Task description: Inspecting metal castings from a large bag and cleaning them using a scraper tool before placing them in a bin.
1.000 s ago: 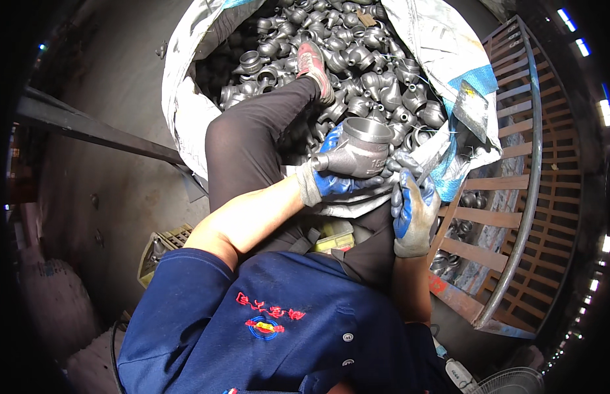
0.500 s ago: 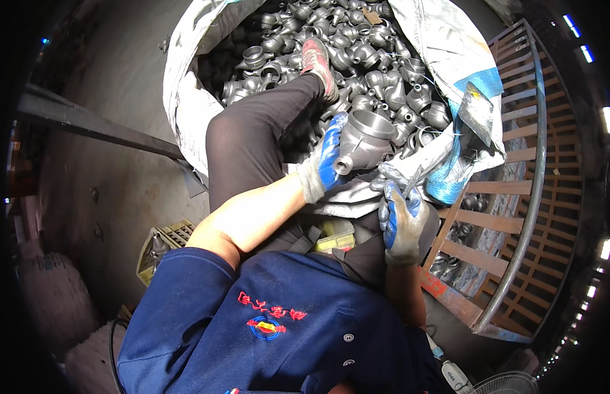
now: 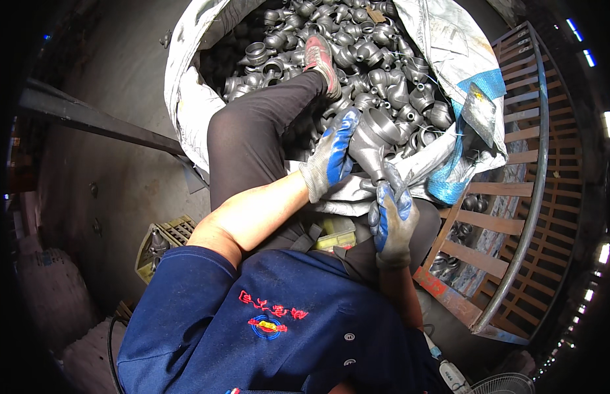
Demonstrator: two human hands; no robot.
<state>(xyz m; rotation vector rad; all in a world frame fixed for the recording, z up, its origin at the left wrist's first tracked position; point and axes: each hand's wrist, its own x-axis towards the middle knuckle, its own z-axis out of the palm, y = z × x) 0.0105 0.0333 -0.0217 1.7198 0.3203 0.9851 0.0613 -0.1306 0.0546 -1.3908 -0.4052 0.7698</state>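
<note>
My left hand [image 3: 336,150], in a grey glove with a blue coated palm, grips a dark grey metal casting [image 3: 369,146] by its side. The casting is a hollow, funnel-like body. Its wide round mouth tilts up and away to the right, while its narrow neck points down toward me. At the tip of that neck is my right hand [image 3: 392,220], gloved the same way, with its fingers closed. Whether these fingers pinch the neck or a small thing against it is hidden.
A big white woven sack [image 3: 189,108] full of similar castings [image 3: 344,39] lies open before me, my shoe [image 3: 320,59] resting among them. To the right stands a rusty slatted metal rack [image 3: 515,190]. A yellow crate [image 3: 147,253] sits at the left, below a dark metal bar [image 3: 101,121].
The casting has been turned so its neck swings from the lower left to point down toward my right hand. My right hand has shifted slightly left, meeting the neck.
</note>
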